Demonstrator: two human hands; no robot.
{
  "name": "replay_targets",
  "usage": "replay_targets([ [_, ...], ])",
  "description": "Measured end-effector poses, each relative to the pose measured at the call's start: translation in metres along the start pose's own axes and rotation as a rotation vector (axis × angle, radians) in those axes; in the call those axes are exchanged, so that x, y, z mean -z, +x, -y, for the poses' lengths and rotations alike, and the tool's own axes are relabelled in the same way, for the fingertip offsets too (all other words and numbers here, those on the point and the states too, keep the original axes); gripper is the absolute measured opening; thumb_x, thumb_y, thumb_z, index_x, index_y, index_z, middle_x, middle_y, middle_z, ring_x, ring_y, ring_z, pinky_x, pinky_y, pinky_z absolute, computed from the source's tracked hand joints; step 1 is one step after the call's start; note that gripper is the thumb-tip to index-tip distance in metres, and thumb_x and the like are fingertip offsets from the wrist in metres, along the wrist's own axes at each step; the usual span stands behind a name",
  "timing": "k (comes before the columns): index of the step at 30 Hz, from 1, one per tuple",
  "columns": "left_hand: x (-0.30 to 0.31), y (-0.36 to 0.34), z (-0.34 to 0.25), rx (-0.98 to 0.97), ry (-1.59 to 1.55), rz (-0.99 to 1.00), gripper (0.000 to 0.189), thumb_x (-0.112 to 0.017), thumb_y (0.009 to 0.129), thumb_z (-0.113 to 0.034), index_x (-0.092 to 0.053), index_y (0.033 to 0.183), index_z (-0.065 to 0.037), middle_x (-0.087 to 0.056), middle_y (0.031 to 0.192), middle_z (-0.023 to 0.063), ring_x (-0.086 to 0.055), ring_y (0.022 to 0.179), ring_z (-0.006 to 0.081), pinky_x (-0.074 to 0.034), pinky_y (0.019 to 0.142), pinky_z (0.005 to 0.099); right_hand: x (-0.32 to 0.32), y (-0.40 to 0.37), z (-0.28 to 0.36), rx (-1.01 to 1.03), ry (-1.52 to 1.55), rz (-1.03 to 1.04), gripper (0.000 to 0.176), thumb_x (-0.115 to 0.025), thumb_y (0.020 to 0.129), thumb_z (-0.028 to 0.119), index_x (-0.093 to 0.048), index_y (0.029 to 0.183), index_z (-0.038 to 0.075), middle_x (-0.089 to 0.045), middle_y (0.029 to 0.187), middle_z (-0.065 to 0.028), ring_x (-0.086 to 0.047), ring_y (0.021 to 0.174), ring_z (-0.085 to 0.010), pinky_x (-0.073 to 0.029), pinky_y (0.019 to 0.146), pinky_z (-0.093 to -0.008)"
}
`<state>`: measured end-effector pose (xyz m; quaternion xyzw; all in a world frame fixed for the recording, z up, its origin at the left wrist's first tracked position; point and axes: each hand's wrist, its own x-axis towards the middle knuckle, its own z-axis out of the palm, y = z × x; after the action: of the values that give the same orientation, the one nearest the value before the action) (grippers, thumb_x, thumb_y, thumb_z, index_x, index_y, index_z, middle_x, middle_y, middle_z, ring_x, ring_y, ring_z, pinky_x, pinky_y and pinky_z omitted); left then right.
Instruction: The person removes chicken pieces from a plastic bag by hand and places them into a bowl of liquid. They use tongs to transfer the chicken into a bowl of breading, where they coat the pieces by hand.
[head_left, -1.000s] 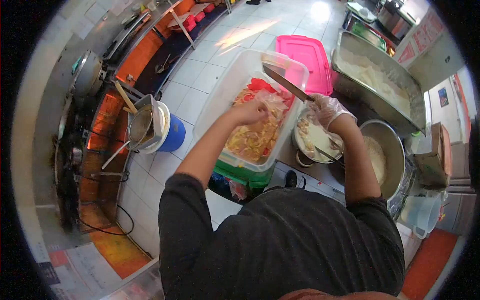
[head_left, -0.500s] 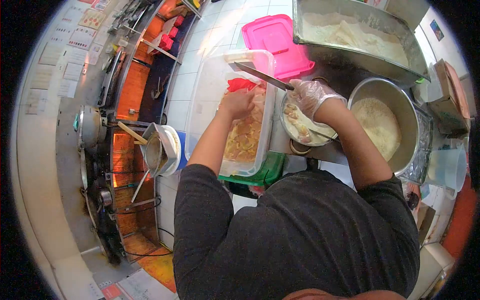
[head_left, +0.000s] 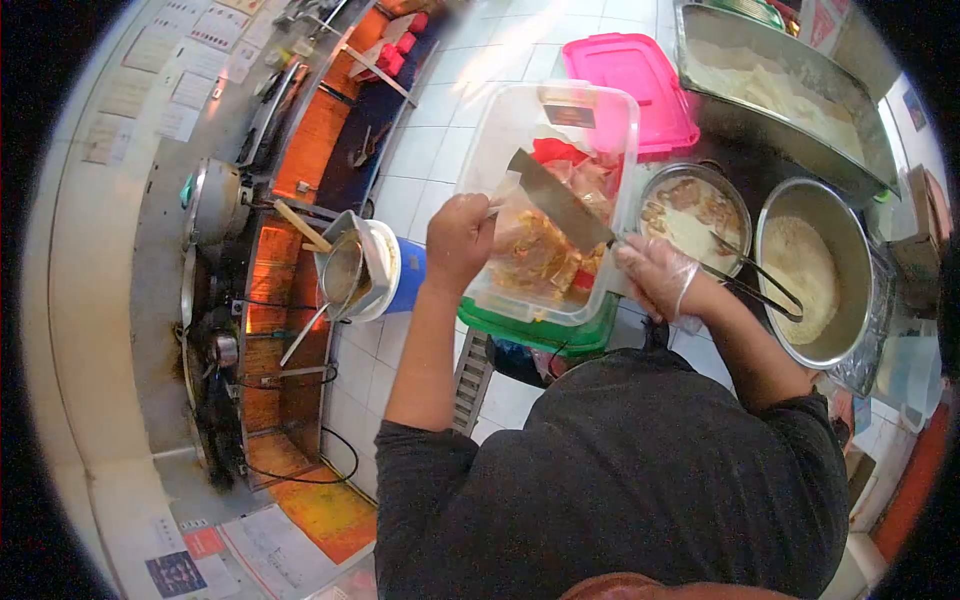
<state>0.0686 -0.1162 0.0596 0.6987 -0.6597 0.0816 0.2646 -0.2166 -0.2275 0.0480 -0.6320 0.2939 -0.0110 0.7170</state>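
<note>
My right hand, in a clear plastic glove, grips the handle of a cleaver. The broad blade slants up and left over a clear plastic bin. My left hand is bare and closed at the bin's left side, apparently pinching the gathered end of a clear plastic bag. Yellowish pieces of marinated meat show through the bag. Behind the blade lie more pale meat and something red. A steel bowl of meat in whitish batter stands right of the bin.
Tongs lie between the bowl and a large steel pot of crumbly flour. A metal tray of flour and a pink lid are behind. A blue bucket with strainers stands left; a green crate is under the bin.
My left hand has lifted out of the bin toward its left rim. The cleaver has come down and left from above the bowl to over the bin. The view has shifted.
</note>
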Motion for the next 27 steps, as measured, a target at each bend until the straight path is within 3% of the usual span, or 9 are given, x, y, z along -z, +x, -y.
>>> replay_targets([
  [4, 0.001, -0.023, -0.018, -0.050, -0.121, 0.043, 0.004, -0.060, 0.079, -0.005, -0.057, 0.081, -0.004, -0.059, 0.076, 0.0157, -0.060, 0.074, 0.0365, -0.048, 0.065, 0.0463, -0.034, 0.010, 0.000, -0.041, -0.051, 0.075, 0.030, -0.036, 0.105, 0.035, -0.048, 0.104, 0.007, -0.047, 0.055, -0.0039, -0.049, 0.038, -0.0144, -0.038, 0.034, -0.0304],
  [6, 0.007, -0.025, -0.028, -0.112, -0.091, 0.100, 0.004, -0.061, 0.079, -0.006, -0.058, 0.082, -0.005, -0.059, 0.075, 0.0145, -0.061, 0.074, 0.0356, -0.049, 0.064, 0.0461, -0.050, 0.033, -0.024, 0.318, -0.346, -0.079, 0.030, -0.035, 0.105, 0.035, -0.047, 0.105, 0.007, -0.048, 0.057, -0.0042, -0.050, 0.038, -0.0149, -0.039, 0.034, -0.0307],
  [9, 0.020, -0.024, -0.016, -0.129, 0.068, 0.132, 0.004, -0.062, 0.079, -0.007, -0.059, 0.082, -0.008, -0.060, 0.072, 0.0115, -0.061, 0.069, 0.0338, -0.050, 0.062, 0.0459, -0.049, 0.014, -0.022, 0.314, -0.472, 0.005, 0.033, -0.034, 0.104, 0.037, -0.047, 0.105, 0.007, -0.048, 0.060, -0.0049, -0.053, 0.041, -0.0189, -0.043, 0.036, -0.0347],
  [11, 0.021, -0.028, -0.004, -0.097, 0.130, 0.137, 0.004, -0.062, 0.079, -0.007, -0.059, 0.081, -0.009, -0.059, 0.070, 0.0110, -0.061, 0.067, 0.0331, -0.049, 0.061, 0.0456, -0.054, -0.017, 0.015, -0.091, -0.198, 0.188, 0.033, -0.033, 0.104, 0.037, -0.046, 0.103, 0.006, -0.047, 0.059, -0.0053, -0.054, 0.041, -0.0210, -0.044, 0.037, -0.0362],
  [14, 0.007, -0.028, -0.038, -0.328, 0.017, 0.075, 0.003, -0.061, 0.079, -0.008, -0.060, 0.081, -0.010, -0.059, 0.068, 0.0111, -0.061, 0.065, 0.0321, -0.048, 0.059, 0.0447, -0.071, -0.009, 0.011, 0.003, -0.201, 0.123, 0.033, -0.031, 0.104, 0.035, -0.044, 0.097, 0.005, -0.049, 0.057, -0.0068, -0.052, 0.038, -0.0232, -0.043, 0.034, -0.0367],
  [17, -0.004, -0.026, -0.032, -0.345, 0.108, 0.104, 0.009, -0.060, 0.079, -0.008, -0.064, 0.086, -0.010, -0.058, 0.067, 0.0107, -0.061, 0.064, 0.0309, -0.048, 0.058, 0.0437, -0.076, -0.007, 0.018, 0.036, -0.236, 0.081, 0.033, -0.032, 0.104, 0.033, -0.045, 0.096, 0.004, -0.052, 0.059, -0.0084, -0.053, 0.040, -0.0237, -0.043, 0.037, -0.0376],
  [22, 0.020, -0.012, -0.029, -0.062, 0.107, 0.024, 0.014, -0.064, 0.076, -0.006, -0.067, 0.089, -0.007, -0.063, 0.073, 0.0155, -0.063, 0.068, 0.0349, -0.049, 0.060, 0.0463, -0.086, -0.001, -0.026, 0.239, -0.277, -0.023, 0.034, -0.034, 0.103, 0.035, -0.051, 0.098, 0.005, -0.055, 0.061, -0.0090, -0.058, 0.048, -0.0236, -0.045, 0.043, -0.0380],
  [24, 0.008, -0.007, -0.041, -0.168, 0.009, 0.015, 0.017, -0.064, 0.076, -0.007, -0.069, 0.092, -0.009, -0.064, 0.074, 0.0153, -0.063, 0.068, 0.0353, -0.050, 0.060, 0.0458, -0.088, 0.017, -0.048, 0.415, -0.470, -0.203, 0.033, -0.035, 0.103, 0.036, -0.051, 0.105, 0.007, -0.056, 0.066, -0.0090, -0.060, 0.055, -0.0234, -0.047, 0.051, -0.0393],
  [27, -0.002, -0.005, -0.053, -0.182, 0.078, 0.049, 0.020, -0.065, 0.077, -0.009, -0.070, 0.096, -0.011, -0.064, 0.074, 0.0137, -0.063, 0.067, 0.0345, -0.051, 0.061, 0.0442, -0.087, 0.014, -0.003, 0.123, -0.550, -0.036, 0.032, -0.040, 0.100, 0.026, -0.056, 0.109, 0.000, -0.063, 0.095, -0.0254, -0.062, 0.091, -0.0406, -0.047, 0.080, -0.0480],
])
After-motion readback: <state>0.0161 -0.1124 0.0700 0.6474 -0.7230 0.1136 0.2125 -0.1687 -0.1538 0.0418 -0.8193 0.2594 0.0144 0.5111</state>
